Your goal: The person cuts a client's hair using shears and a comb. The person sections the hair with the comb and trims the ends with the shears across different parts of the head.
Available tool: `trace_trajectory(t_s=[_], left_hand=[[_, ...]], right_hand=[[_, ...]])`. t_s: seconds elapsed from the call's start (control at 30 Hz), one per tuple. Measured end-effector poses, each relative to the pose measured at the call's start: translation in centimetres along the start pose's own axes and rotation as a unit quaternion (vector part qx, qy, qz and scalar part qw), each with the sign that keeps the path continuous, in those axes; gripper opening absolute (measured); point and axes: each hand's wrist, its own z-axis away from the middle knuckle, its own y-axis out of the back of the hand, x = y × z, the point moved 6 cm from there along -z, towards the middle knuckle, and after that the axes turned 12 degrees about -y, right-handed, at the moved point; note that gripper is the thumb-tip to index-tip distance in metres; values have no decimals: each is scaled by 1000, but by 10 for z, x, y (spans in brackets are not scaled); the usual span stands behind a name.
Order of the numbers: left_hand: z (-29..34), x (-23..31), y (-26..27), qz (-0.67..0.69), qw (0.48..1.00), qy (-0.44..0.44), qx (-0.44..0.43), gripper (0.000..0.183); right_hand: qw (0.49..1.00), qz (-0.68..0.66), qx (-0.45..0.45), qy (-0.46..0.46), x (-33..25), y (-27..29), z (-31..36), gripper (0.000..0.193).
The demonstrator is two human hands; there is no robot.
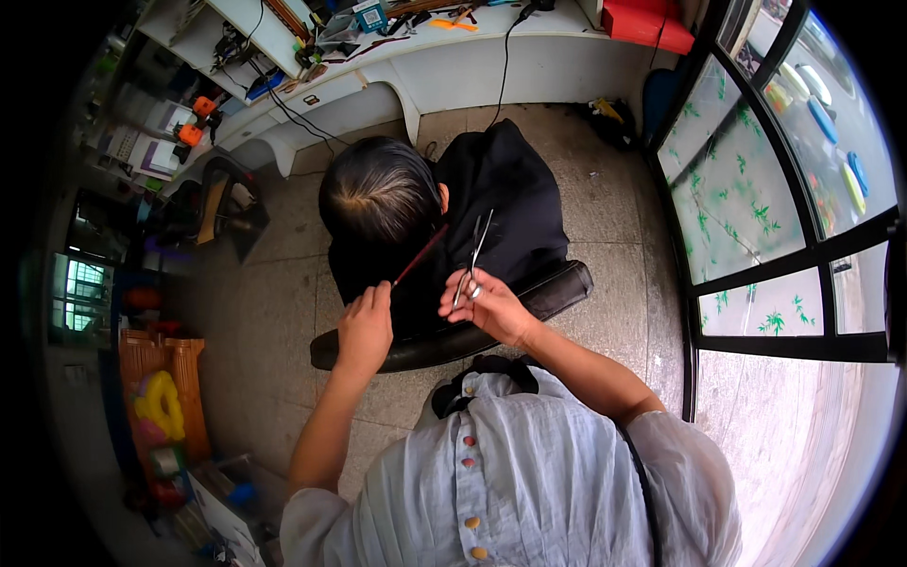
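A seated person, draped in a black cape (496, 180), is in front of me with short dark hair (378, 184) facing up. My left hand (366, 331) grips a thin dark red comb (421, 253) by its end, the comb slanting up toward the back of the head. In my right hand (489, 304) is a pair of scissors (480, 244), a finger and thumb at its loops. The blades point up and away over the cape, slightly apart, to the right of the head and not touching the hair.
The black chair back (557, 291) stands between me and the seated person. Beyond is a white counter (444, 47) with tools, cords and a red box (647, 25). A glass door (746, 180) with leaf patterns is on the right, a wooden chair (194, 378) on the left.
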Motion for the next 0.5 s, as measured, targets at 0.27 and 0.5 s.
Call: trace_trajectory(t_s=[0.27, 0.5], left_hand=[[31, -3, 10, 66, 997, 24, -43, 20], [30, -23, 47, 134, 986, 84, 42, 17]], right_hand=[[989, 98, -57, -91, 34, -25, -17, 29], [993, 7, -53, -108, 20, -7, -16, 21]])
